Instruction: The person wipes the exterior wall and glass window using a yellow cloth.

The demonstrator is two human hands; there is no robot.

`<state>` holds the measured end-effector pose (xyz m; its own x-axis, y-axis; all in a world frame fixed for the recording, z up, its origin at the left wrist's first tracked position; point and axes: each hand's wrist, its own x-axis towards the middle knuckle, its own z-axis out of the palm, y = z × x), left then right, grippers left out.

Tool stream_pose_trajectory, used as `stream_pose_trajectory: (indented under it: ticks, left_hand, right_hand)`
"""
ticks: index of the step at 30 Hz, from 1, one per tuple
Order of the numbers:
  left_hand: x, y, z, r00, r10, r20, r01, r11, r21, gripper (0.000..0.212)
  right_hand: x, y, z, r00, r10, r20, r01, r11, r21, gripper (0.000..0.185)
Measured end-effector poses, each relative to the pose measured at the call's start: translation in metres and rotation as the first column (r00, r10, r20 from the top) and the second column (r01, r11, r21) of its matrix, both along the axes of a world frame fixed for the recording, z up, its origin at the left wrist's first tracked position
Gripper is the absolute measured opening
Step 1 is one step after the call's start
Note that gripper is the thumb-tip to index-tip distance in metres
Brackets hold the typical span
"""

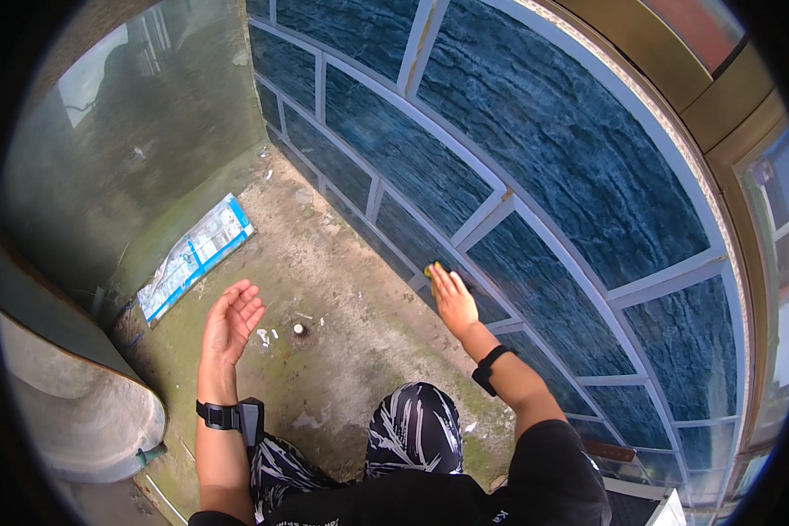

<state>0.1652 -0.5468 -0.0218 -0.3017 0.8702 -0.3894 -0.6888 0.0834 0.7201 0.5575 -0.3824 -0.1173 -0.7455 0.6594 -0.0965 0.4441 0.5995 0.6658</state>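
Note:
My right hand point(454, 301) reaches forward and presses flat against a wall of dark blue, stone-patterned tiles point(407, 144). Beneath its fingertips a bit of yellow point(429, 269) shows, seemingly a cloth or sponge; the hand covers most of it. Wide pale grey joints point(447, 151) run between the tiles. The fingers rest low on the wall, among the smaller tiles near the floor. My left hand point(232, 322) is raised over the floor with its palm turned inward and its fingers loosely curved. Nothing is in it, and it touches nothing.
Stained, mossy concrete floor point(348, 283) lies before my knees, with a white pipe stub point(298, 329) and white scraps. A blue-and-white flat package point(197, 256) leans near the grey wall point(171, 98). At left stands a curved grey basin-like object point(92, 421); a brown window frame point(670, 52) borders the tiles.

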Motion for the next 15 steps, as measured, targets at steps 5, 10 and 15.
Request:
stream_pose_trajectory:
  ticks: [5, 10, 15]
  left_hand:
    - [0.006, 0.002, 0.005, 1.000, -0.023, -0.017, 0.023, 1.000, 0.006, 0.026]
    - [0.007, 0.015, -0.011, 0.999, -0.038, 0.028, 0.038, 0.999, 0.013, 0.026]
    - [0.014, 0.027, -0.017, 0.998, -0.035, 0.056, 0.035, 0.999, -0.014, 0.026]
  right_hand:
    - [0.026, -0.012, -0.037, 0.980, -0.011, 0.199, 0.036, 0.992, -0.122, 0.050]
    - [0.004, 0.003, 0.094, 0.968, 0.015, -0.251, 0.018, 0.992, 0.128, 0.050]
    - [0.001, 0.006, 0.296, 0.757, 0.136, -0.639, 0.290, 0.807, 0.514, 0.045]
